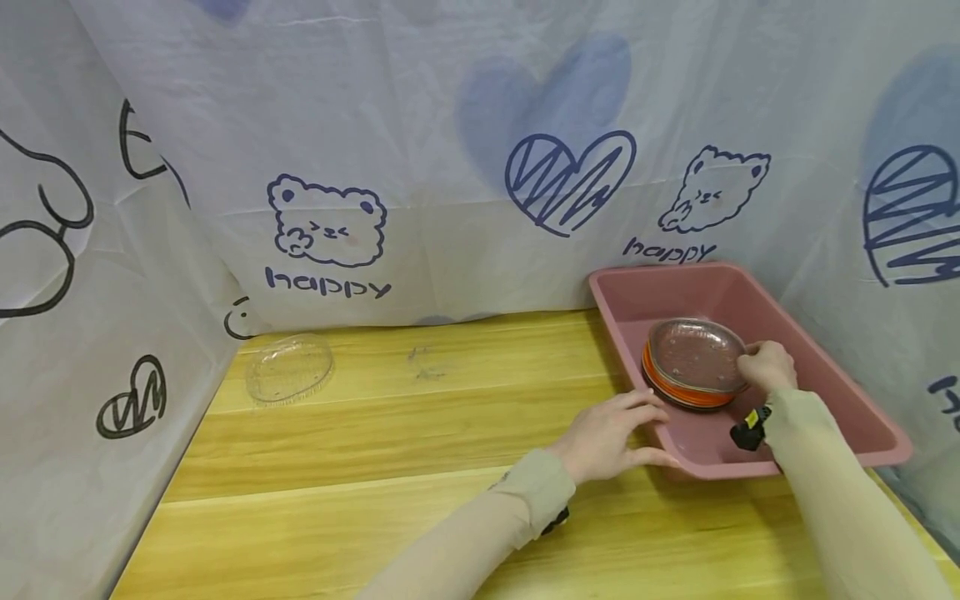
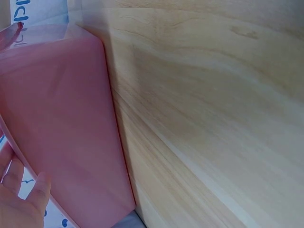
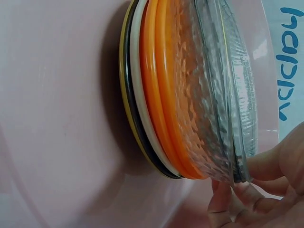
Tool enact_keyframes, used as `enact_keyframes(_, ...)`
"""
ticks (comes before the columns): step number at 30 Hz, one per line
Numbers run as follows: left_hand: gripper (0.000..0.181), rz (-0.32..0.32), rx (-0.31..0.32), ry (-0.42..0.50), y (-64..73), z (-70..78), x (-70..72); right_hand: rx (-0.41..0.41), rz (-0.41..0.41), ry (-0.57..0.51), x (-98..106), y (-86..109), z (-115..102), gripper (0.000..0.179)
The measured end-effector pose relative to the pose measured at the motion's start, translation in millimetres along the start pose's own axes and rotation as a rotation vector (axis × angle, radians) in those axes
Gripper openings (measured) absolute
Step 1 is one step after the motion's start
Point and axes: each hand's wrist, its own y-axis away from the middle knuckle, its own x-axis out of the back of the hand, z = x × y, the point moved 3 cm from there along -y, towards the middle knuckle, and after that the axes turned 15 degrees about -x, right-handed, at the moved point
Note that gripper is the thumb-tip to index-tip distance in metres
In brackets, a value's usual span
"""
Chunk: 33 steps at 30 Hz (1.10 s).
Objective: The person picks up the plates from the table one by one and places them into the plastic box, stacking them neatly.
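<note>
A stack of round plates sits in a pink plastic basin (image 1: 810, 350). Clear textured plastic plates (image 1: 697, 354) top the pile; below come orange plates (image 3: 156, 95), a white one (image 3: 137, 85) and a dark one with a yellowish edge (image 3: 127, 95). My right hand (image 1: 768, 367) pinches the near right edge of the clear plates, thumb on top and fingers underneath, as the right wrist view shows. My left hand (image 1: 611, 437) holds the basin's left rim near its front corner. In the left wrist view the thumb (image 2: 42, 187) lies against the outer wall.
Another clear plastic plate (image 1: 288, 368) lies at the back left of the wooden table (image 1: 420, 433). A white cloth (image 1: 435, 150) with blue drawings hangs behind and at both sides, close to the basin's back and right side.
</note>
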Motion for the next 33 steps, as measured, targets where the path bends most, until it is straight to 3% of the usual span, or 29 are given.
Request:
enact_keyframes(8,0.055,-0.026,0.001,0.017,1.3,-1.4,1.2,0.000,0.031,-0.013,-2.3,-2.8,2.6,0.055)
enact_keyframes(12,0.051,-0.051,-0.007,0.083,3.2,-4.2,3.1,-0.015,0.043,-0.035,-2.4,0.0,1.3,0.058)
enact_keyframes(18,0.041,-0.014,-0.001,0.191,7.7,-13.7,7.9,0.000,0.167,-0.138,0.6,5.6,-8.9,0.051)
enact_keyframes(21,0.037,0.016,0.028,0.198,15.9,-21.5,12.1,0.030,0.234,-0.196,1.8,10.6,-18.6,0.046)
enact_keyframes(24,0.036,0.027,0.079,0.184,27.8,-31.9,18.8,0.066,0.250,-0.251,1.5,18.5,-31.2,0.044)
enact_keyframes(33,0.037,0.071,0.232,0.106,70.6,-68.6,41.0,0.199,0.140,-0.376,-8.6,56.8,-94.3,0.040)
